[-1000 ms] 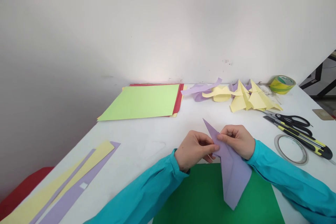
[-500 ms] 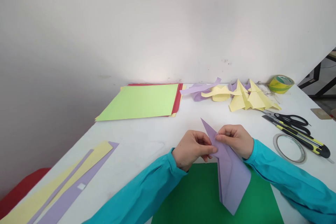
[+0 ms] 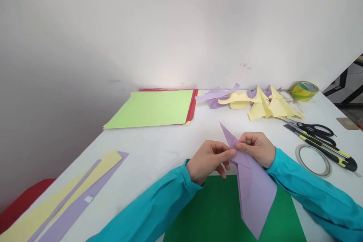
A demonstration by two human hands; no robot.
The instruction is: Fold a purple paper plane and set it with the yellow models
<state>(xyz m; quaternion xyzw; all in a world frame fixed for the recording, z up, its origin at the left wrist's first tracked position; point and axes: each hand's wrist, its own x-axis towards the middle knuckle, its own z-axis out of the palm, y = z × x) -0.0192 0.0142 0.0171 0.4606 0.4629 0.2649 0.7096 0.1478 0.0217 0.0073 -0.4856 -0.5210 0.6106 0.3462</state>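
Observation:
Between my two hands is a folded piece of purple paper [image 3: 253,193], with a narrow point at its far end and a wider tail toward me. My left hand [image 3: 211,159] pinches its left edge between thumb and fingers, just below the point. Across from it, my right hand [image 3: 256,148] grips the right side near the same crease, thumb on top. The tail hangs over a green sheet [image 3: 204,211] lying on the table. Part of the paper's upper section is hidden by my fingers.
A stack of coloured sheets [image 3: 150,109] lies at the back. Folded yellow paper pieces [image 3: 258,107] stand near yellow tape [image 3: 304,90]. Scissors [image 3: 316,130], a utility knife [image 3: 326,149] and a tape roll [image 3: 300,162] are at right. Paper strips [image 3: 70,204] lie left.
The purple paper has shifted slightly, its point a little farther away and its tail swung toward the right and nearer me. My left thumb has moved up along its edge.

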